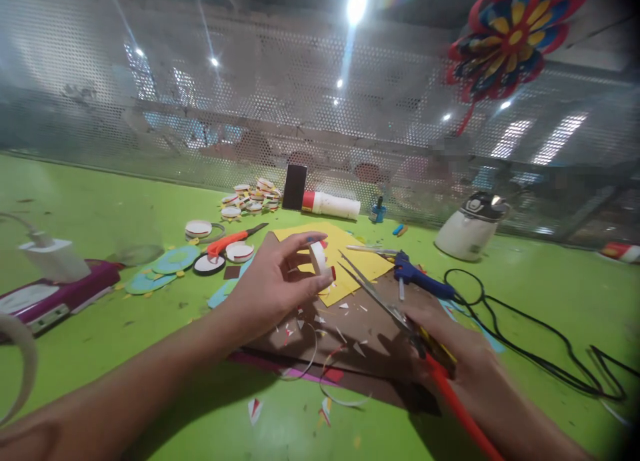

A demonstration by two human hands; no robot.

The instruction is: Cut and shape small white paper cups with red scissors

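Note:
My left hand point(274, 274) pinches a small white paper ring point(318, 258) between thumb and fingertips, with red bits at its edge. My right hand point(445, 341) is wrapped round a pair of scissors point(383, 305) with a red handle. Their blades stand apart and point at the ring, a short gap away from it. Something yellow shows by my right fingers, but I cannot make out what it is. Below both hands lies a brown sheet point(370, 357) strewn with white and red paper scraps point(345, 306). A yellow sheet point(327, 294) lies behind it.
A blue glue gun point(423, 277) with a black cord lies right of the sheets. Orange-handled scissors point(230, 239), blue paper discs point(175, 259) and a heap of small round pieces point(255, 197) are at left. A purple power strip point(75, 294) and a white kettle point(467, 231) flank the table.

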